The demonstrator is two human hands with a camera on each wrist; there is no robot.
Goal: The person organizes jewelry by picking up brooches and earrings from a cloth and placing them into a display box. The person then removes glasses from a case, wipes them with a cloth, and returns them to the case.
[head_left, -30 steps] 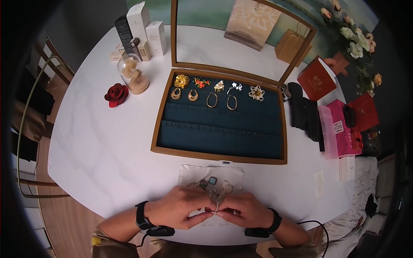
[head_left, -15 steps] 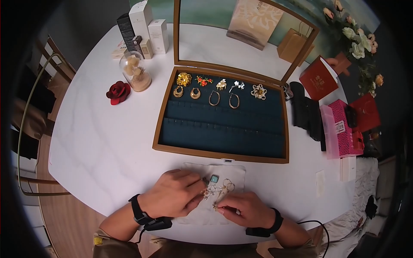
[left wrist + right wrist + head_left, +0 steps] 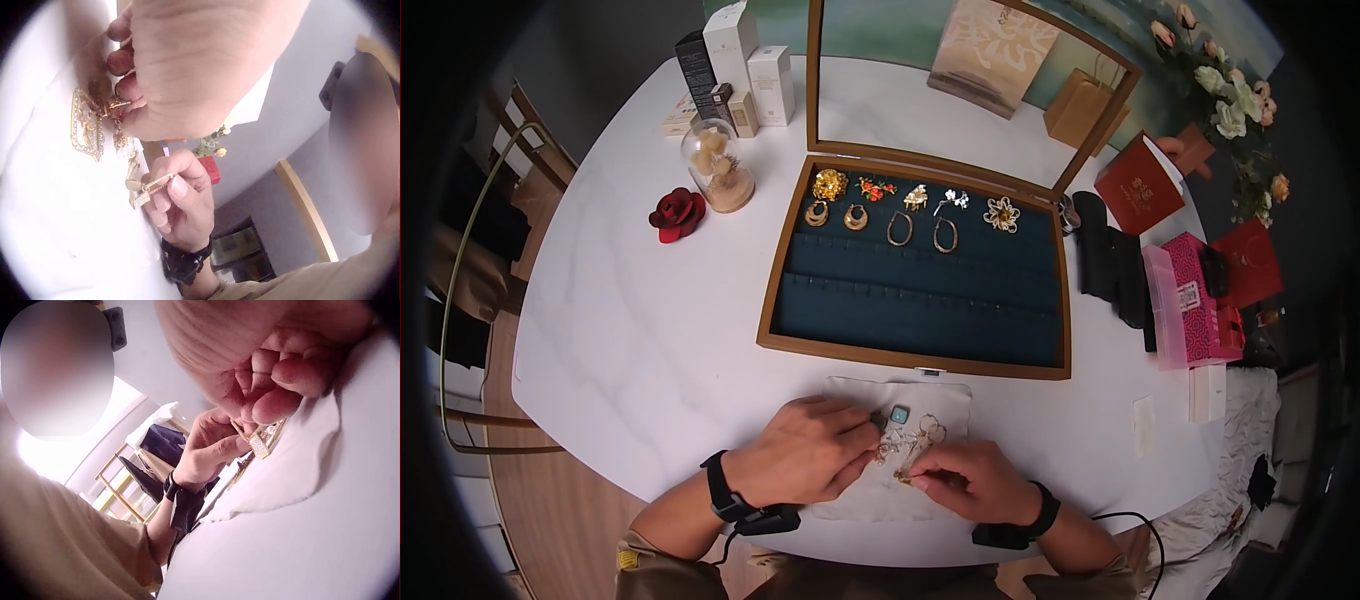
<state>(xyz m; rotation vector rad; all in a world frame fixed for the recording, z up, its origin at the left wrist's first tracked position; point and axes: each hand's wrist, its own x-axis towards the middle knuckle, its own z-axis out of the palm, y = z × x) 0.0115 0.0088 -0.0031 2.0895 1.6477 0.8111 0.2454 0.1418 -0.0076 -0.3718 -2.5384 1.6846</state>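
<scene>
My right hand (image 3: 960,480) pinches a gold earring (image 3: 142,197) with a small rhinestone-set bar between thumb and forefinger, low over a white cloth (image 3: 948,392). The same bar hangs from the fingertips in the right wrist view. My left hand (image 3: 815,450) is at the left of the jewellery on the cloth, thumb and forefinger pinching a small gold-post earring (image 3: 117,106); the fingers partly hide it. Beside it lies a rhinestone-edged square piece (image 3: 86,128). A turquoise square-stone piece (image 3: 900,413) and gold hoops (image 3: 931,428) lie on the cloth.
Behind the cloth stands an open wooden display case (image 3: 915,368) with brooches and earrings on dark blue lining. A red flower (image 3: 677,214) and glass dome (image 3: 718,165) are left. Black pouches (image 3: 1110,265) and a pink box (image 3: 1195,300) are right.
My hands, together at first, have parted. The left has moved left to the jewellery on the cloth; the right still holds the gold earring, shifting slightly right lately.
</scene>
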